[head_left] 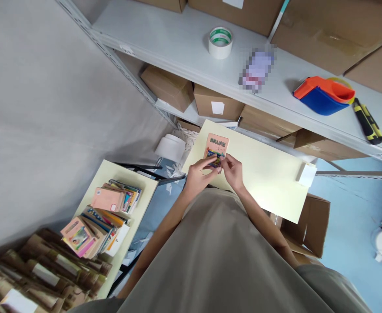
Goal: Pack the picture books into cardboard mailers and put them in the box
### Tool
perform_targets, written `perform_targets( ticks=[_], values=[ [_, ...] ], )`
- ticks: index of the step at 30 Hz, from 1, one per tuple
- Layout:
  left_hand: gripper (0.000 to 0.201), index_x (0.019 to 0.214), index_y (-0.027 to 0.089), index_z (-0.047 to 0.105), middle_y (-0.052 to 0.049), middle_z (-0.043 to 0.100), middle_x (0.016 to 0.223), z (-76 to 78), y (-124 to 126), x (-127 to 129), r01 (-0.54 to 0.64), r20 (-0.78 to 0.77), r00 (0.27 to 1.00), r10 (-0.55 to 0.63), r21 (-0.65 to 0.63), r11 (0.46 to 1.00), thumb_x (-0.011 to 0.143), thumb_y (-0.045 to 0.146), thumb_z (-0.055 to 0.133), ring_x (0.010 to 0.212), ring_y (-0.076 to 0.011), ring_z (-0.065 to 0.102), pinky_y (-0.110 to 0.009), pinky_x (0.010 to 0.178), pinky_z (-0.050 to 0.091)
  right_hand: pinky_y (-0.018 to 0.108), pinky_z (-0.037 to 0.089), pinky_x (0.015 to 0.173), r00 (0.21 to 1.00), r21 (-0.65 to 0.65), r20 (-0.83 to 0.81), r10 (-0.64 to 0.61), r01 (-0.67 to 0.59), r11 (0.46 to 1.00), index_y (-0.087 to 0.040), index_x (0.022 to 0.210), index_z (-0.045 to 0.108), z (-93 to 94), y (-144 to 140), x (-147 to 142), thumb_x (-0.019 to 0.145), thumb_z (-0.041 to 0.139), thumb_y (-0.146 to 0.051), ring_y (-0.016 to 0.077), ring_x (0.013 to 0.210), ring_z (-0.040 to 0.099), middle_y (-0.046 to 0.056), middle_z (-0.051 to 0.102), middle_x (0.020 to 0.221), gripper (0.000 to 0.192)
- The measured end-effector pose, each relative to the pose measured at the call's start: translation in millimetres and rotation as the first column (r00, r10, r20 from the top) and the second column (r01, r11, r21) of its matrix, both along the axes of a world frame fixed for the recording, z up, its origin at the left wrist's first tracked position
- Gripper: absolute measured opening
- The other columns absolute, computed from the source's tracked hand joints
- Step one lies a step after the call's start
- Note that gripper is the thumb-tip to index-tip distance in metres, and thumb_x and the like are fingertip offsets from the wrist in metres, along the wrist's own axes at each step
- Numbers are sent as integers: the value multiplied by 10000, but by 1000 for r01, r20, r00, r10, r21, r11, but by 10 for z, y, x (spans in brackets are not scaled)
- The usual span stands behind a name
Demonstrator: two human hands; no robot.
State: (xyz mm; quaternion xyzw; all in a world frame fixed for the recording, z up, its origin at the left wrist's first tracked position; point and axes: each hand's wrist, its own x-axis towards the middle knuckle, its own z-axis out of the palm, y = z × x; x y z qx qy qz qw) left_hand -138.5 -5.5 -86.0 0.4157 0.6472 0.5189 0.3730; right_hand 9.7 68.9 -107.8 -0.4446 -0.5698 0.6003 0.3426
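A small book (pixel 217 143) with a pink cover and a colourful picture on its lower half is at the left part of the pale yellow table (pixel 269 174). My left hand (pixel 201 176) grips its lower left part, the fingers lying over the picture and the thumb near the bottom edge. At the lower right corner, my right hand (pixel 234 172) has its fingers curled and pinched on the book's edge. The hands nearly meet and hide the book's bottom. Whether the book rests on the table or is slightly lifted, I cannot tell.
Stacked books (pixel 107 198) lie on a side table (pixel 148 187) at left. The grey shelf (pixel 177 43) ahead bears a tape roll (pixel 220 43), a blurred phone-like object (pixel 257 69), a tape dispenser (pixel 324 94) and a utility knife (pixel 367 121). White labels (pixel 306 174) lie at right.
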Motion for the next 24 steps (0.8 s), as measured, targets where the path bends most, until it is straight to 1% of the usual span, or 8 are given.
perform_targets(
  ticks=[2,4,7,10,13,18,21,24],
  values=[
    [576,1360,236,835,-141,799,1473,-77,6,-96,-95,2,995,95,-27,995,907,587,888,1190,-289,809,-405,972,705,311,523,573,1000,-17,-6,5,-5,1000,-254,948,765,-28,47,60,980,669,-879,174,581,569,-29,586,628,633],
    [627,1312,200,837,-164,823,1396,-168,15,-210,-162,38,985,165,-86,983,891,663,886,1181,-301,801,-397,956,693,305,500,551,999,-41,-35,30,-32,999,-253,989,789,-35,96,119,958,689,-893,168,566,547,-36,568,623,649],
    [678,1098,161,857,-153,869,1145,-281,11,-324,-70,276,953,125,-200,977,856,795,858,1043,-291,816,-407,942,684,302,479,544,994,-59,-72,77,-82,995,-244,1014,808,-8,138,171,946,705,-897,156,567,546,-29,608,671,665],
    [696,1025,158,851,-112,865,1038,-331,-19,-340,-35,424,895,138,-243,969,787,809,911,951,-247,806,-393,935,679,303,472,568,990,-53,-84,112,-117,992,-242,970,784,27,149,188,953,711,-886,149,584,539,-31,611,689,649],
    [698,1039,158,854,-94,856,1019,-331,-44,-317,-67,431,887,167,-238,969,750,786,951,938,-220,799,-368,935,672,304,480,594,988,-42,-84,126,-130,991,-245,934,740,19,145,191,971,693,-885,147,599,544,-31,615,700,643],
    [680,1048,179,877,-92,868,1026,-279,-25,-309,-121,380,902,204,-231,965,735,777,966,970,-249,813,-375,909,672,325,574,679,994,-19,-49,102,-103,994,-251,939,735,-126,109,172,1033,627,-855,168,635,620,-18,641,695,621],
    [628,1016,187,896,-73,878,1002,-245,5,-299,-186,301,921,246,-217,958,747,751,965,987,-263,816,-368,913,668,402,666,938,997,12,-45,-68,68,998,-258,1210,806,-225,68,126,1027,658,-819,249,996,810,91,844,1101,609],
    [590,1009,183,913,-69,888,1000,-217,14,-238,-256,210,933,291,-179,950,761,715,962,992,-276,825,-372,918,679,491,625,1172,986,-14,-63,-153,153,988,-267,1336,813,-255,-7,45,983,722,-805,322,1357,773,129,811,1449,650]
  ],
)
